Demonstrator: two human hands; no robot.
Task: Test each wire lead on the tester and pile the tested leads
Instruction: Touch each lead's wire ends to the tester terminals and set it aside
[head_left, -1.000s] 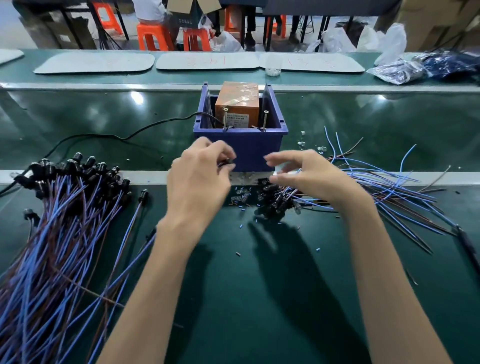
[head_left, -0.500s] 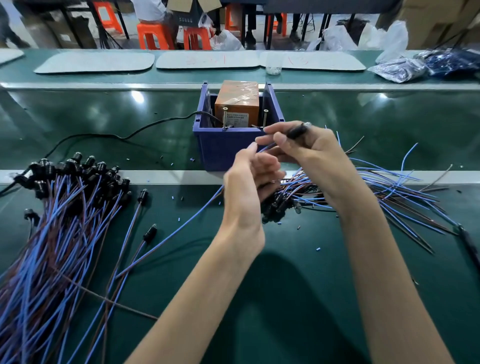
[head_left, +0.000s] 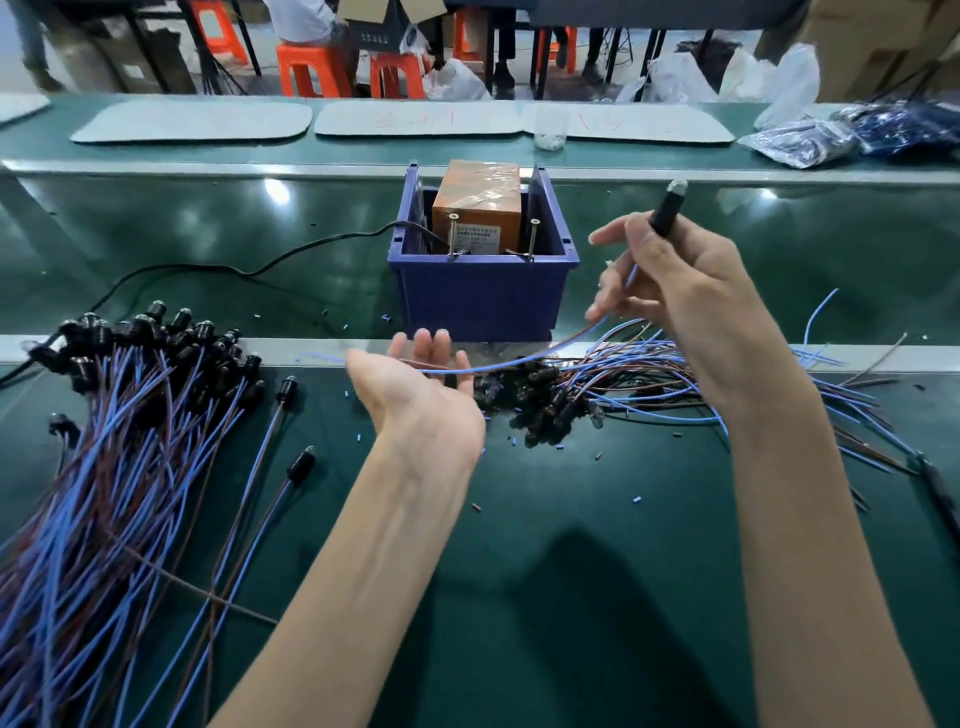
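The right hand (head_left: 675, 296) pinched the black-capped end of a blue wire lead (head_left: 664, 215), raised beside the blue bin (head_left: 483, 296) holding the orange tester (head_left: 480, 200), while the left hand (head_left: 415, 387) lay palm-up, fingers loosely spread, under its trailing wire.
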